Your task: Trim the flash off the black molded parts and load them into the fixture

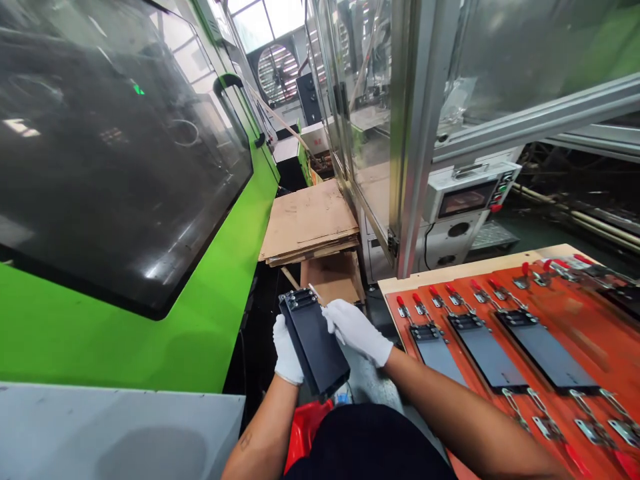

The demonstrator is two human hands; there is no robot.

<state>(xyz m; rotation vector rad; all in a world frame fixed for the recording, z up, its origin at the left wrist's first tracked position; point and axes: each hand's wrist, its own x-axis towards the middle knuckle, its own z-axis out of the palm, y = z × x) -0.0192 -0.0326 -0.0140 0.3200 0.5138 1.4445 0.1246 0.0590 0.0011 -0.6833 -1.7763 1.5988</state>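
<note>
My left hand (pixel 287 352), in a white glove, is closed round the left side of a dark rectangular plastic part (pixel 317 340). The part is tilted in front of my body, with a bracket-like end showing round holes at its top. My right hand (pixel 353 327), also gloved in white, is at the part's upper right edge with its fingers pinched together. A thin pale stick-like tool (pixel 314 291) juts up from those fingers; its lower end is hidden.
Right of me, an orange fixture board (pixel 570 313) bears similar dark parts (pixel 487 353) between red-handled toggle clamps (pixel 440 298). A green machine (pixel 210 320) with a dark window rises on the left. Ahead are stacked cardboard sheets (pixel 310 220) and an aluminium-framed enclosure (pixel 413 147).
</note>
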